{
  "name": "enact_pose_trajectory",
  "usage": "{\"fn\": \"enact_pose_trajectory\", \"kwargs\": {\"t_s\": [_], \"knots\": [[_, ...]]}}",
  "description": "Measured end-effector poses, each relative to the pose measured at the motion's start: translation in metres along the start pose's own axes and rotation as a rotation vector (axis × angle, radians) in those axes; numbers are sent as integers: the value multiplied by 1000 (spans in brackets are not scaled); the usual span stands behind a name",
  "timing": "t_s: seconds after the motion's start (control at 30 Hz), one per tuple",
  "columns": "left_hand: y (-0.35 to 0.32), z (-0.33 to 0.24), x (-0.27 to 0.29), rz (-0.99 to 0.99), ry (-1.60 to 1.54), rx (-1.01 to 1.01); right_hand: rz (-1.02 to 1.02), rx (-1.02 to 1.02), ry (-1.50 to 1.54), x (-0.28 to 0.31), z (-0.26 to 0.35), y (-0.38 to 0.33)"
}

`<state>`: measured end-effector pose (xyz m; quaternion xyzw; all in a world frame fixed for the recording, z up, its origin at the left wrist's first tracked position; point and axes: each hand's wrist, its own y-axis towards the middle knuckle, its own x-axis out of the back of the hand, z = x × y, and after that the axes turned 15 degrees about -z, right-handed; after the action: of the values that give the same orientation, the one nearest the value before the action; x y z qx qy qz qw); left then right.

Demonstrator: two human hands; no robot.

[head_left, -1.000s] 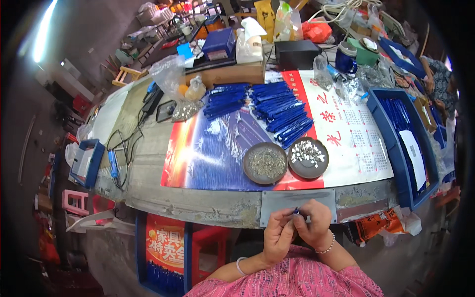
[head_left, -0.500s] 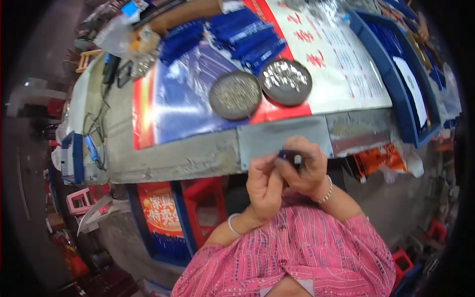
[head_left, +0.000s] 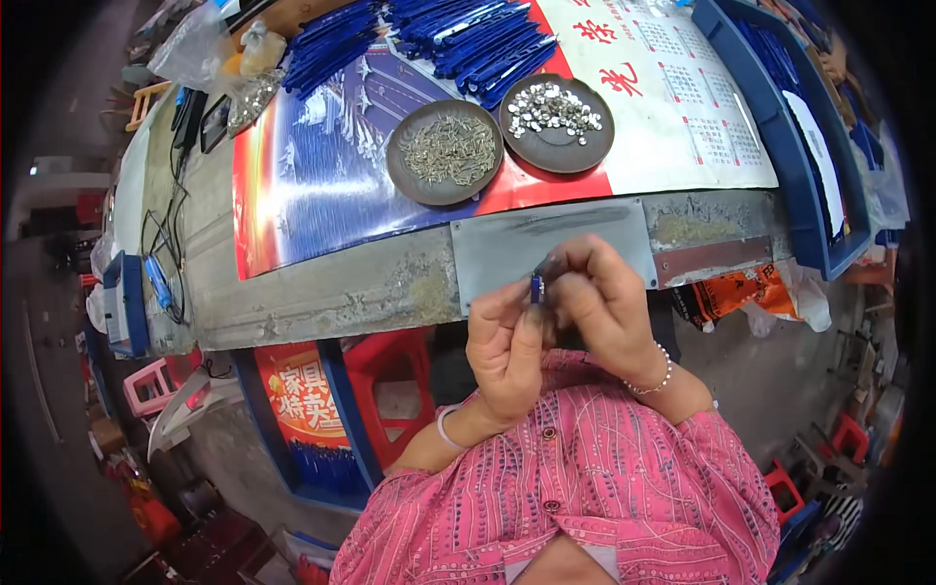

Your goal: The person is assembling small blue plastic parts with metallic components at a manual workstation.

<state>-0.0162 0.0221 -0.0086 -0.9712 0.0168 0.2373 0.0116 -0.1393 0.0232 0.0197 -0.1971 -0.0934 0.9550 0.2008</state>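
Close in front of my chest, just over the near edge of the bench, my two hands meet. My left hand [head_left: 509, 353] is closed in a pinch on a small dark-blue piece [head_left: 536, 289], seen end-on with a bit of shiny metal at its side. My right hand [head_left: 609, 317] has its fingers bent against the same piece; whether they grip it or a tiny part is hidden. Beyond them stand two round dark dishes: the left dish [head_left: 398, 156] holds thin metal pins, the right dish [head_left: 556, 156] small shiny metal bits. Slim blue pieces [head_left: 478, 44] lie piled behind the dishes.
A grey metal plate [head_left: 487, 258] covers the bench edge beneath my hands. Printed sheets [head_left: 673, 166] lie under the dishes. A blue crate [head_left: 814, 239] stands at the right, a small blue bin [head_left: 127, 302] at the left. A red stool [head_left: 395, 366] sits below the bench.
My view has shifted slightly, so the dishes sit a little higher and further left. My fingers have moved apart somewhat, and the blue piece shows more clearly between them.
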Motion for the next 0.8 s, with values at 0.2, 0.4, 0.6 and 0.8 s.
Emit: {"fn": "enact_pose_trajectory", "kwargs": {"t_s": [0.2,0.4,0.6,0.8], "knots": [[3,3,5,-25,25,-27,-78,1044,-608,-6,-17,12],[2,13,12,-7,51,-76,-176,942,-805,-13,-21,1],[-1,3,12,-38,-14,-29,-5,735,-552,-6,-16,4],[0,8,13,-44,6,-91,-115,999,-706,-13,-25,4]]}}
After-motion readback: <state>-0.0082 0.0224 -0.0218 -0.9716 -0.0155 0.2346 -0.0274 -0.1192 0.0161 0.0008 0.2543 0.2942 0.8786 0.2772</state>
